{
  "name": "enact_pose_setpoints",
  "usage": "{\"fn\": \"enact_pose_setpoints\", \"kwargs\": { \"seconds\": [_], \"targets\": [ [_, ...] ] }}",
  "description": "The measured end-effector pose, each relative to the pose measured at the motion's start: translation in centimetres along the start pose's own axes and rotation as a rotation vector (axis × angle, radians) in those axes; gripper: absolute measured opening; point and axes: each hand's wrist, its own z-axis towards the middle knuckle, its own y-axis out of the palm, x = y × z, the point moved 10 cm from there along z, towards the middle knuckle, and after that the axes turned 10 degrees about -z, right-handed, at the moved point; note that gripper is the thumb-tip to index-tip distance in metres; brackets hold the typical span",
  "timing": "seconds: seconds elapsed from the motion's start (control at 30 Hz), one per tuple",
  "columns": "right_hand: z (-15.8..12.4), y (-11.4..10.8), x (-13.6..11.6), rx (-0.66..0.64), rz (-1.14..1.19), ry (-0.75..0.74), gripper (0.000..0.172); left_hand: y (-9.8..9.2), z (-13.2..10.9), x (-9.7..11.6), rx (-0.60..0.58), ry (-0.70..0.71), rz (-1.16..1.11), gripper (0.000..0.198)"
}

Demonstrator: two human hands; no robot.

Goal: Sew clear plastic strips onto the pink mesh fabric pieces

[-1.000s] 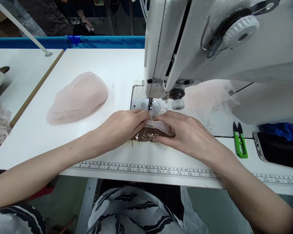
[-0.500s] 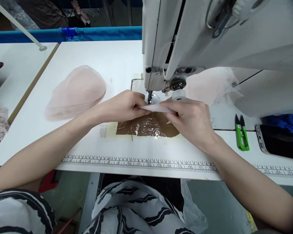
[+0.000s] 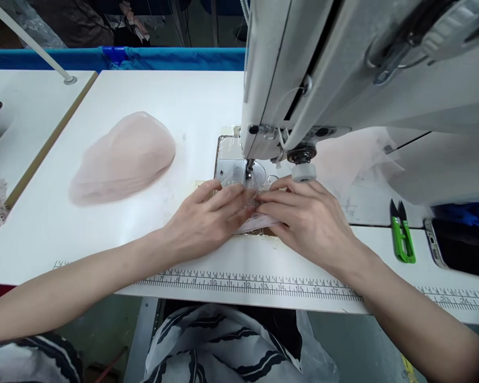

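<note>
Just in front of the presser foot (image 3: 249,169) of a sewing machine (image 3: 287,69), a piece of sheer pale pink fabric (image 3: 258,223) is bunched between my two hands. My left hand (image 3: 211,221) comes in from the left, its fingertips pressed together on the fabric. From the right, my right hand (image 3: 307,213) holds the other side, with the thumb low and the fingers over the cloth. Its fingertips nearly meet those of the left. Most of the piece is hidden under the fingers. The metal needle plate (image 3: 228,166) shows behind my left hand.
A stack of sheer pink pieces (image 3: 123,159) lies to the left, and more pink fabric (image 3: 349,157) is under the machine arm. Green thread snips (image 3: 403,234) and a phone (image 3: 463,247) lie right. A printed ruler (image 3: 239,282) runs along the table's front edge.
Both hands have lowered the fabric from a raised, folded strip to the bed before the presser foot. My left hand has turned from a pinch to lying palm-down. The view has shifted slightly.
</note>
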Motion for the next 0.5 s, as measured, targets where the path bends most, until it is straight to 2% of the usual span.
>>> {"fn": "enact_pose_setpoints", "kwargs": {
  "seconds": [0.1,0.17,0.5],
  "targets": [
    [0.0,-0.1,0.0,0.004,0.001,0.005,0.024,0.6,-0.5,0.1,-0.095,-0.024,-0.045,0.030],
    [-0.1,-0.1,0.0,0.010,-0.001,0.006,0.024,0.8,-0.7,0.0,-0.115,-0.032,-0.068,0.032],
    [0.1,0.5,0.3,0.070,-0.055,0.007,0.024,1.2,-0.3,-1.3,-0.095,-0.091,-0.118,0.032]
  ]
}}
